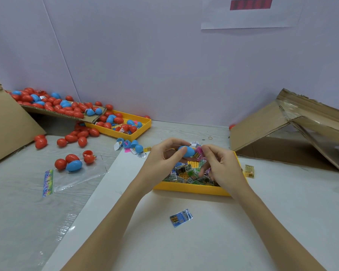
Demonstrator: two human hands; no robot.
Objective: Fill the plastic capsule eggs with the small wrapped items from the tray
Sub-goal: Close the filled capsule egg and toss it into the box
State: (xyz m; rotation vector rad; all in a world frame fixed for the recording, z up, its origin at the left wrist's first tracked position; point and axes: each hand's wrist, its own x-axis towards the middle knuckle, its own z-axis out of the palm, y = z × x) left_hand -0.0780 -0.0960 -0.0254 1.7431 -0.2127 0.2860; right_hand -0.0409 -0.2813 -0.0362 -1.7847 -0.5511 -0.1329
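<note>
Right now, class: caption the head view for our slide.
Left hand holds a blue egg over the tray; right hand pinches a pink packet.

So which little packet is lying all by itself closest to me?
The blue wrapped packet on the white sheet, in front of the yellow tray. The other loose one, the orange packet, lies farther back, right of the tray; the rest are piled inside.
</note>
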